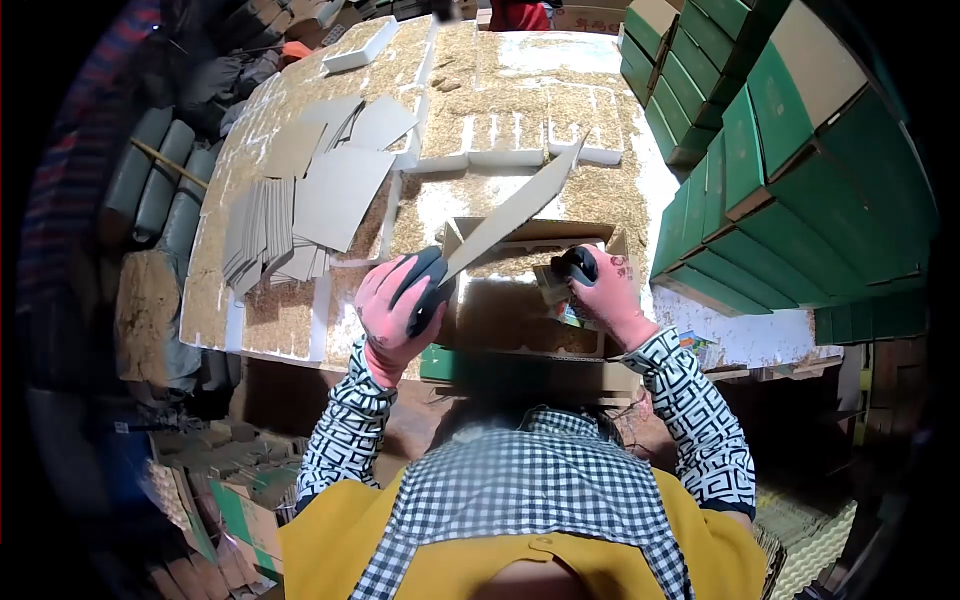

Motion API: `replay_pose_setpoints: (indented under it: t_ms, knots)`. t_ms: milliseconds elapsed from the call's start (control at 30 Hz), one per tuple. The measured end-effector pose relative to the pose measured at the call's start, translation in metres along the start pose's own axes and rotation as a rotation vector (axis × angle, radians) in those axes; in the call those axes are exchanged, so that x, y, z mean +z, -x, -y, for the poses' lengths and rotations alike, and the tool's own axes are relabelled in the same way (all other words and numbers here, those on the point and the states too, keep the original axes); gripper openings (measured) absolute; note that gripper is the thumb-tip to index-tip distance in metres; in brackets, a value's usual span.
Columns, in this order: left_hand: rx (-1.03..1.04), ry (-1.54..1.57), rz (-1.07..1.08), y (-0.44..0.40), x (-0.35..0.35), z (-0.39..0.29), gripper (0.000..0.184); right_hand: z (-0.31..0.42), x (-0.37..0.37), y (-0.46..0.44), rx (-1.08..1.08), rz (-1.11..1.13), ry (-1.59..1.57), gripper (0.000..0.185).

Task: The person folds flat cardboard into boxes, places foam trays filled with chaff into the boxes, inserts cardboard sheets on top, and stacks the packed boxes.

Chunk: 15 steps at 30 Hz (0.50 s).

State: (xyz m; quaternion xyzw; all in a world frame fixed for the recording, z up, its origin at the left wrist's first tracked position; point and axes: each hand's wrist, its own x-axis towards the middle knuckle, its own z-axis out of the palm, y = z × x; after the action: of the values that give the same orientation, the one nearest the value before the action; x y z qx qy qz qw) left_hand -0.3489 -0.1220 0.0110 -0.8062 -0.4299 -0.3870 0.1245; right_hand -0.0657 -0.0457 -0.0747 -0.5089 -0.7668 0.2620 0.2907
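Observation:
My left hand (402,305), in a pink glove with dark fingertips, is closed on the lower end of a flat cardboard sheet (515,208). The sheet slants up to the right over the left part of an open cardboard box (618,240). My right hand (603,290), gloved the same way, is over the right side of the box. Its fingers are pinched on a small item (550,285), too small to name. Inside the box a brown surface shows, with a coloured printed patch below my right hand.
Grey cardboard sheets (343,190) lie stacked and fanned out at the left of the table. White trays (510,157) of brown shredded material cover much of it. Green boxes (790,200) are piled at the right. A person in red (520,15) stands at the far edge.

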Motion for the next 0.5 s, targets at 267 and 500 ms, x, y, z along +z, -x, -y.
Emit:
replay_pose_setpoints:
  t_ms: [267, 500]
  knots:
    - [0.150, 0.128, 0.174, 0.002, 0.021, -0.004, 0.026, 0.030, -0.085, 0.063, 0.281, -0.079, 0.568, 0.077]
    - [0.178, 0.346, 0.995, 0.020, 0.084, 0.000, 0.028, -0.191, -0.040, 0.131, 0.691, -0.468, 0.209, 0.049]
